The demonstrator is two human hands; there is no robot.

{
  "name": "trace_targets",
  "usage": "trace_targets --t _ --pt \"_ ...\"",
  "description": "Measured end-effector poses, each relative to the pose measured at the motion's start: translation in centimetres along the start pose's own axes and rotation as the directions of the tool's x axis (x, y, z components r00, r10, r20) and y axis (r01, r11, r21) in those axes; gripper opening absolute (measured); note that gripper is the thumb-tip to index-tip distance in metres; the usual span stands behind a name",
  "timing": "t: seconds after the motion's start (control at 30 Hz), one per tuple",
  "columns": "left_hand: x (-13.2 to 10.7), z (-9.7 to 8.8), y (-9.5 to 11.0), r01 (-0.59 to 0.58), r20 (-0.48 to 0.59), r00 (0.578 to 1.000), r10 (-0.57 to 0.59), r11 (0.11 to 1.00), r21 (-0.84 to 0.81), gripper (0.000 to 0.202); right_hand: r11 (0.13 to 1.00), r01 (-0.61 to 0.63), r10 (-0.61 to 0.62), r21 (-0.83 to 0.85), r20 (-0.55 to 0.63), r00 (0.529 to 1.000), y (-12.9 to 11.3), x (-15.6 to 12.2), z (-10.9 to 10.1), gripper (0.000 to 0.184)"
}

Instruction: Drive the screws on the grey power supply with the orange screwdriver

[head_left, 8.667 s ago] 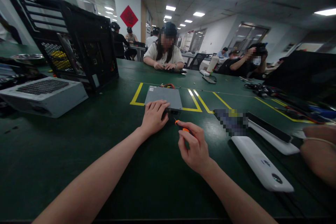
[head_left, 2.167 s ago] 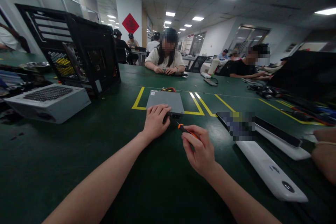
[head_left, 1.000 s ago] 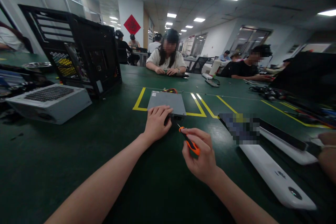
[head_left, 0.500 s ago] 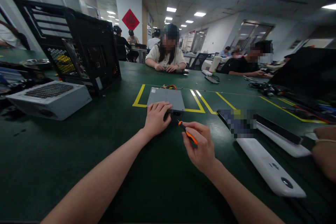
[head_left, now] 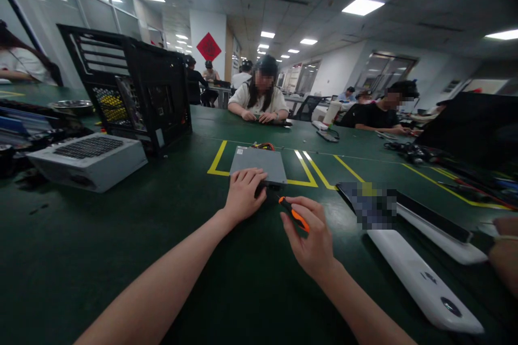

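Observation:
A flat grey metal box point(head_left: 259, 164) lies on the green table point(head_left: 121, 237) inside a yellow-taped rectangle, with coloured wires at its far end. My left hand point(head_left: 243, 194) rests on the box's near left corner, fingers curled over the edge. My right hand point(head_left: 309, 240) is closed around a small orange-and-black screwdriver point(head_left: 294, 214). The screwdriver's tip points at the near face of the box, just right of my left hand.
A black open computer case point(head_left: 133, 94) and a grey vented unit point(head_left: 91, 159) stand at the left. White long panels point(head_left: 421, 275) lie at the right, beside another person's arm point(head_left: 504, 250). Several people sit at the far side of the table.
My right hand keeps small turning motions on the screwdriver near the box's front face. My left hand stays on the box. The view has shifted slightly.

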State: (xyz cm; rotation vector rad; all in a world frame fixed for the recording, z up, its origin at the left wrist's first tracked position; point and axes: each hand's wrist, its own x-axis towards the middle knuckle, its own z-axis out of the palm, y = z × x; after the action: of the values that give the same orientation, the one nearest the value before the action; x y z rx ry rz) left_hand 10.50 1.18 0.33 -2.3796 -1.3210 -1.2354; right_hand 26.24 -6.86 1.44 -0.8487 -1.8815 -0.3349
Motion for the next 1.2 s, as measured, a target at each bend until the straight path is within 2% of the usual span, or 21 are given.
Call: trace_targets --t 0.2,0.33,0.47,0.83,1.03,1.1,1.2 --pt "-0.05 0.05 -0.05 0.0 -0.011 1.0 0.0 1.0 -0.016 0.031 0.995 0.001 0.001 0.101 -0.018 1.0 -0.06 0.02 0.01 0.05" --pt "-0.06 0.06 -0.08 -0.005 -0.014 1.0 0.005 1.0 -0.015 0.032 0.998 0.038 -0.037 0.045 -0.024 0.999 -0.12 0.2 -0.11 0.045" --pt "-0.07 0.12 -0.12 -0.005 -0.017 1.0 0.004 1.0 -0.015 0.031 1.0 0.021 -0.02 0.016 -0.062 0.998 -0.16 0.14 -0.16 0.046" --pt "-0.08 0.25 -0.19 -0.004 -0.009 1.0 0.004 1.0 -0.014 0.031 0.997 0.07 -0.069 -0.013 0.032 0.997 -0.09 -0.33 -0.07 0.047" --pt "-0.03 0.18 -0.11 -0.004 0.002 1.0 0.004 1.0 -0.007 0.031 0.993 0.106 -0.109 0.054 0.06 0.992 -0.25 -0.4 -0.04 0.048" --pt "-0.04 0.16 -0.09 -0.001 0.003 1.0 0.001 1.0 -0.002 0.031 0.99 0.126 -0.128 0.055 0.038 0.991 -0.26 -0.33 -0.2 0.05" --pt "-0.05 0.07 -0.06 0.001 0.005 1.0 -0.001 1.0 0.002 0.032 0.993 0.109 -0.105 0.049 -0.062 0.992 -0.08 -0.04 -0.83 0.052"
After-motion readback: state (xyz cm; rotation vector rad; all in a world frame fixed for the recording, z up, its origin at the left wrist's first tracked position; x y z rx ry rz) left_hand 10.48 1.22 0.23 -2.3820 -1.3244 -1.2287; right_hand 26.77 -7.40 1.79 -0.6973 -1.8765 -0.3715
